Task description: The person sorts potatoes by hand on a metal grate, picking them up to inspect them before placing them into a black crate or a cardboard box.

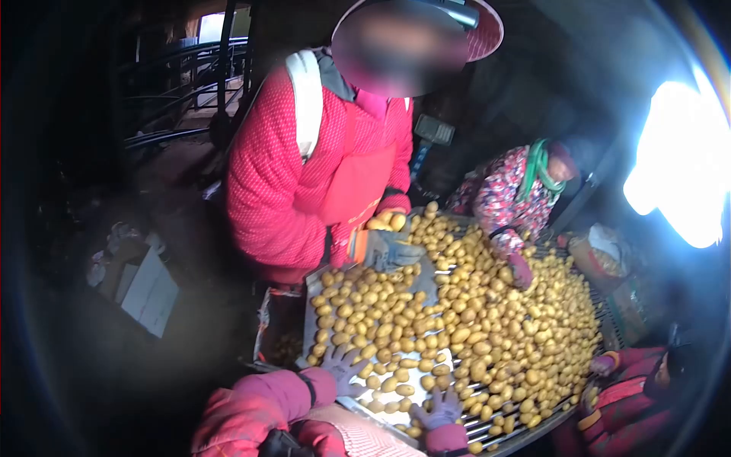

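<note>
My left hand (343,370), in a grey-purple glove, lies with fingers spread at the near left edge of a metal sheet (415,378), touching or beside several potatoes (381,308). Near the sheet's lower right corner is my right hand (439,410), gloved alike, its fingers apart and pointing toward the heap. Loose potatoes lie on the bright sheet between my hands. A much larger heap of potatoes (525,327) covers the slatted metal rack (480,436) to the right. Neither hand shows a potato in its grasp.
Across the sheet stands a person in a red dotted jacket (274,175), potatoes at their gloved hands (388,250). Another person's glove (520,270) reaches into the heap; a third person (628,392) works at the right. Cardboard boxes (151,293) lie left. A bright lamp (678,164) glares.
</note>
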A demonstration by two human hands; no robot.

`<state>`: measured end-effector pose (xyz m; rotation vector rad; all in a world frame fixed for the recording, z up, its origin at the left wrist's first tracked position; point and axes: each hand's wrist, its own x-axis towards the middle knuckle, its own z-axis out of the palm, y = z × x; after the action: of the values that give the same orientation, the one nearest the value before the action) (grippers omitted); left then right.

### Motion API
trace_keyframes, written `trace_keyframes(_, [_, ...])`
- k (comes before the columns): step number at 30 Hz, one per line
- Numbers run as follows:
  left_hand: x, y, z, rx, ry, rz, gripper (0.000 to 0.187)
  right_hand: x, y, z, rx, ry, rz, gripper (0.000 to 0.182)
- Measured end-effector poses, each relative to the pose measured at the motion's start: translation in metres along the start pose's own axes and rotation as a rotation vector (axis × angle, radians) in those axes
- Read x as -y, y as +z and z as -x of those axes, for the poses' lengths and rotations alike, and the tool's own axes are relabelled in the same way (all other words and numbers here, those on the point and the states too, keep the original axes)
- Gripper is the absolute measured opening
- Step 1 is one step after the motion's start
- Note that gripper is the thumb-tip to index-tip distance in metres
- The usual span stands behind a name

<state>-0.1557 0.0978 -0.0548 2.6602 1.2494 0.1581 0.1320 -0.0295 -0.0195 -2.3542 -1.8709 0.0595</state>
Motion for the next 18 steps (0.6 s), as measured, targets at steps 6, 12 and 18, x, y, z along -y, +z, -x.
trace_keyframes(6, [0.001, 0.012, -0.002, 0.011, -0.025, 0.001, 0.079, -0.004, 0.029, -0.016, 0.089, 0.055, -0.144, 0.087])
trace_keyframes(12, [0.002, 0.008, -0.002, -0.014, 0.005, -0.046, 0.075, 0.030, -0.016, -0.027, 0.222, -0.012, -0.306, 0.089])
trace_keyframes(18, [-0.004, -0.005, -0.004, -0.082, -0.154, -0.024, 0.066, 0.064, 0.048, -0.055, 0.129, -0.236, -0.129, 0.091])
